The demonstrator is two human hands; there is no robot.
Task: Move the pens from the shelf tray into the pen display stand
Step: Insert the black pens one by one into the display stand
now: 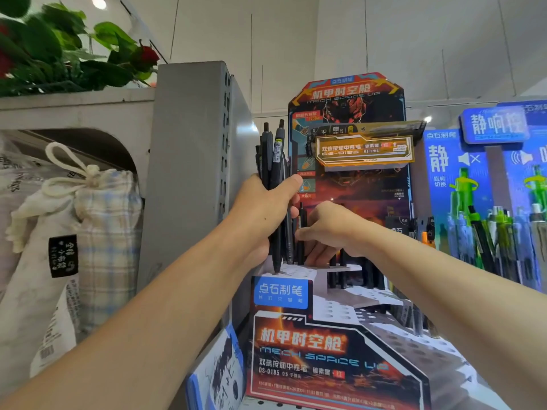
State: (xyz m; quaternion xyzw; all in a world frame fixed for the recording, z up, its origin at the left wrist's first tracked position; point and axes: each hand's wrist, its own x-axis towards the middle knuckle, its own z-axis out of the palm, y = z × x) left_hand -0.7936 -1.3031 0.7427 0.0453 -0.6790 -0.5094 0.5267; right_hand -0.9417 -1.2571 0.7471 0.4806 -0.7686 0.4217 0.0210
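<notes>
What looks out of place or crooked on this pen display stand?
Nothing looks damaged or spilled. The pens already in the top tier of the stand stand upright. The left hand grips a bundle of black pens, and the right hand holds one pen over the holes.

The left hand (268, 202) is up high, fingers curled tight. The right hand (328, 229) is just beside it, lower, fingers pointing down.
</notes>
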